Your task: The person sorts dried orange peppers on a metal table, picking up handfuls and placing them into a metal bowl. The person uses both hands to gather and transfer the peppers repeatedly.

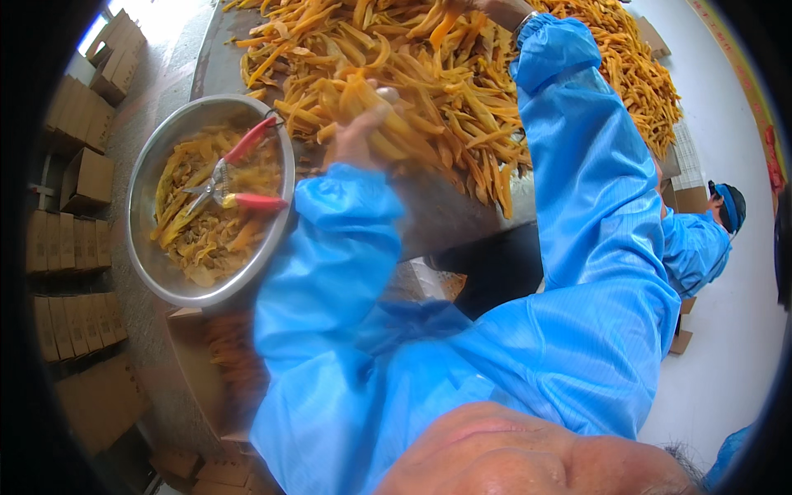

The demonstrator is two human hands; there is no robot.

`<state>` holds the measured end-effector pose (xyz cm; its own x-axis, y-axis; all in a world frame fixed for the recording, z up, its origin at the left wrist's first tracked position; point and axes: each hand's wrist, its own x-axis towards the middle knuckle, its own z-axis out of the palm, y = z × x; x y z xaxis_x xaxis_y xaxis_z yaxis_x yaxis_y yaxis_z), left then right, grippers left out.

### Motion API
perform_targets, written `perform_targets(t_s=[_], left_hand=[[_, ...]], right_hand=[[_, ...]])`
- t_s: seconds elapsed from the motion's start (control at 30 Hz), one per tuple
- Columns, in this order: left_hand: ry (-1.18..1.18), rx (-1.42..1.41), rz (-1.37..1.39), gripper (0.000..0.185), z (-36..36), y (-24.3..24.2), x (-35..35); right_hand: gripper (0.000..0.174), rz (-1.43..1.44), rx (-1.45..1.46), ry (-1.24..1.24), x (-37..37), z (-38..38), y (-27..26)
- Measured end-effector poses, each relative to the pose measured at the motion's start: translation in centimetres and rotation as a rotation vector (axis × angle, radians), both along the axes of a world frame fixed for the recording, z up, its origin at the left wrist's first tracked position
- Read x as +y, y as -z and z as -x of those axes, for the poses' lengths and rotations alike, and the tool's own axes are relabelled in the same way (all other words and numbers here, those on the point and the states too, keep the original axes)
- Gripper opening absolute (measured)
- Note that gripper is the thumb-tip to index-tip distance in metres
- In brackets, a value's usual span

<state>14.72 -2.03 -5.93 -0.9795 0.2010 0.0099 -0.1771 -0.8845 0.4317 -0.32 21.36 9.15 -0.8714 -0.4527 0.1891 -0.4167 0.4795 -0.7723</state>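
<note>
My left hand (360, 133) is closed around a bunch of orange dried strips (396, 139), blurred by motion. The bunch is just above the near edge of a large pile of similar strips (458, 99) on a metal-topped table (439, 207). At the top edge of the view, my right hand (495, 8) reaches into the pile's far part. Its fingers are partly cut off, with one strip (443, 30) close to them. To the left of my left hand, pruning shears (218, 182) with red handles lie spread across a steel basin (137, 204) holding trimmed pieces (204, 247).
Below the basin, a cardboard box (192, 365) contains more orange strips. Stacked cartons (68, 241) line the left side. Another heap of strips (643, 80) lies at the upper right. A co-worker (699, 247) in blue is beyond my right arm.
</note>
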Motion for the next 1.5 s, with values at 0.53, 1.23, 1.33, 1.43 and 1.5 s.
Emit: perform_targets(t_s=[0.53, 1.23, 1.33, 1.43, 1.5], left_hand=[[0.044, 0.062, 0.068, 0.046, 1.2, 1.2, -0.6], [0.087, 0.193, 0.168, 0.071, 0.1, 1.8, 0.3], [0.076, 0.152, 0.214, 0.063, 0.2, 1.3, 0.3], [0.078, 0.171, 0.229, 0.056, 0.3, 1.3, 0.2], [0.062, 0.166, 0.219, 0.056, 0.3, 1.2, 0.1]], right_hand=[[0.037, -0.511, 0.293, -0.221, -9.5, -8.7, 6.5], [0.051, 0.005, -0.024, -0.056, -6.0, -8.0, 9.5], [0.039, -0.629, 0.978, 0.255, -3.4, -0.5, 10.0], [0.031, -1.094, 0.670, 0.221, 0.1, 4.0, 11.2], [0.031, -1.103, 0.700, 0.147, 1.0, 5.7, 11.6]])
